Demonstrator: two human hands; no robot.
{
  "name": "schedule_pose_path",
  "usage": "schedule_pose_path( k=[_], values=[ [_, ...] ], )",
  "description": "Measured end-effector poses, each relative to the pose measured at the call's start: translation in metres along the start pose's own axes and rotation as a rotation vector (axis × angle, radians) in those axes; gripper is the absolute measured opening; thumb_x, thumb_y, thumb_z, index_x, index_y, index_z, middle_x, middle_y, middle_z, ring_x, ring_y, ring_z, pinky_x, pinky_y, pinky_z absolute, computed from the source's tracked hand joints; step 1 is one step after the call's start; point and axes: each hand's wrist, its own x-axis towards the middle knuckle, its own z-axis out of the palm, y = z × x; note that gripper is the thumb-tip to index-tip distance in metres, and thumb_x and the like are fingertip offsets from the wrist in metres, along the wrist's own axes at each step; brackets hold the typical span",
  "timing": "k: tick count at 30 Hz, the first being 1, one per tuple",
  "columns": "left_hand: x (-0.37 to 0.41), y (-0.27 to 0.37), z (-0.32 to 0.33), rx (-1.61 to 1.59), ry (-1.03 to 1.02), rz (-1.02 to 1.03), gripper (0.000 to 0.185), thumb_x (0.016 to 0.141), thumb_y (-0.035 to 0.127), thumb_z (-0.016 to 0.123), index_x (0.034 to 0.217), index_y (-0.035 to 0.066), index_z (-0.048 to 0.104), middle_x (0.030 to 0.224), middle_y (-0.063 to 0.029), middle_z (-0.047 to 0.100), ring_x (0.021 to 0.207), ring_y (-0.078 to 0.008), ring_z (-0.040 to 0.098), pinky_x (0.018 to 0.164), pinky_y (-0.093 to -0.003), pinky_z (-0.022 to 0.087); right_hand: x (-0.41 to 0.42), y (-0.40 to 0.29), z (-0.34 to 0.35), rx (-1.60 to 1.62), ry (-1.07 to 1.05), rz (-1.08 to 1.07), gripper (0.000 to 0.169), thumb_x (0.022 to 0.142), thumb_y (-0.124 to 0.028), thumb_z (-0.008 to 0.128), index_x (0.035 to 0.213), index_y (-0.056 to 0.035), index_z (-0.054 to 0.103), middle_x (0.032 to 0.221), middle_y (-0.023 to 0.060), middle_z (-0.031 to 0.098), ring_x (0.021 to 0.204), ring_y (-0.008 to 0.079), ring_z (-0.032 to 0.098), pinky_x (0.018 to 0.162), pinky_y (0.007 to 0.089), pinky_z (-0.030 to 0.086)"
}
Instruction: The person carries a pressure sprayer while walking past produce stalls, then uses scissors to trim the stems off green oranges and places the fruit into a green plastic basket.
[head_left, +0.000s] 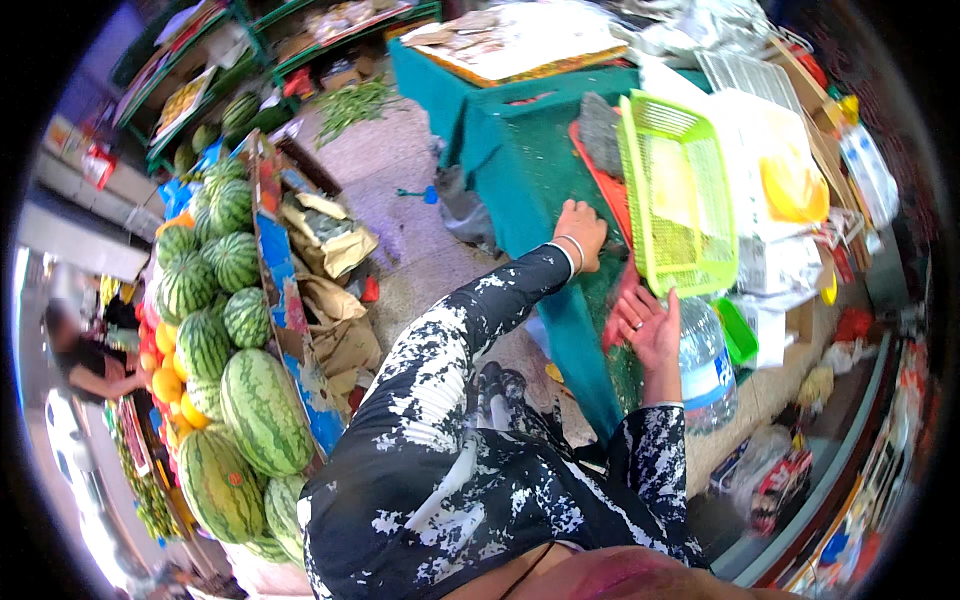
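Observation:
My left hand (581, 236) is over the green cloth of the table (536, 169), back of the hand up and fingers curled. What lies under its fingers is hidden. My right hand (651, 324) is palm up with the fingers spread, a ring on one finger. Its thumb tip is at the lower rim of a lime-green plastic basket (679, 277); whether it touches is unclear. The basket holds nothing that I can see. A red strip-like object (600, 161) runs between the table cloth and the basket. A large clear plastic water bottle (706, 367) stands beside my right wrist.
Watermelons (266, 412) are piled on a stand at left, behind a cardboard edge (289, 300). Opened paper bags (330, 322) lean there. A person (90, 360) is beyond the fruit. Boxes (769, 262) crowd the right side; a green bunch (352, 109) lies on the floor.

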Motion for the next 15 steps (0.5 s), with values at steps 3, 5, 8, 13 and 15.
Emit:
schedule_pose_path(
  k=[3,5,8,13,15],
  values=[
    [-0.018,-0.016,-0.033,-0.047,0.140,-0.100,0.043,0.057,0.036,0.069,0.089,0.008,0.062,0.092,-0.0113,0.057,0.097,-0.0256,0.049,0.082,-0.0392,0.033,0.026,-0.007,-0.010,0.035,-0.078,0.089,0.065,0.085,-0.057,0.044,0.120,-0.0013,0.046,0.110,0.0158,0.058,0.096,0.0247,0.058,0.073,0.0380,0.048],
    [-0.039,-0.023,-0.056,-0.012,0.161,-0.293,0.045,0.058,0.037,0.067,0.091,0.007,0.062,0.092,-0.0115,0.057,0.097,-0.0256,0.048,0.080,-0.0399,0.032,0.033,-0.013,-0.005,0.057,-0.080,0.085,0.058,0.085,-0.050,0.047,0.116,-0.0004,0.049,0.108,0.0147,0.060,0.095,0.0250,0.059,0.073,0.0368,0.049],
    [-0.073,-0.036,-0.069,-0.181,0.209,-0.484,0.047,0.058,0.038,0.067,0.092,0.007,0.061,0.096,-0.0126,0.057,0.098,-0.0282,0.048,0.081,-0.0414,0.032,0.067,-0.019,-0.031,-0.040,-0.057,-0.021,0.047,0.086,-0.036,0.049,0.115,0.0009,0.051,0.105,0.0143,0.062,0.094,0.0255,0.061,0.071,0.0350,0.049],
    [-0.128,-0.068,-0.035,-1.116,0.167,-0.614,0.041,0.068,0.039,0.067,0.091,0.006,0.058,0.085,-0.0074,0.056,0.082,-0.0193,0.051,0.069,-0.0368,0.040,0.091,-0.061,-0.012,-0.036,-0.253,-0.120,0.037,0.086,-0.021,0.046,0.114,0.0024,0.052,0.107,0.0147,0.061,0.096,0.0242,0.060,0.069,0.0326,0.049],
    [-0.166,-0.056,-0.002,-1.582,0.137,-0.719,0.035,0.073,0.037,0.065,0.088,0.007,0.057,0.077,-0.0044,0.055,0.071,-0.0145,0.051,0.060,-0.0327,0.041,0.090,-0.058,-0.006,-0.047,-0.255,-0.083,0.036,0.086,-0.020,0.045,0.113,0.0024,0.053,0.109,0.0140,0.060,0.096,0.0232,0.059,0.069,0.0315,0.049]
  ],
)
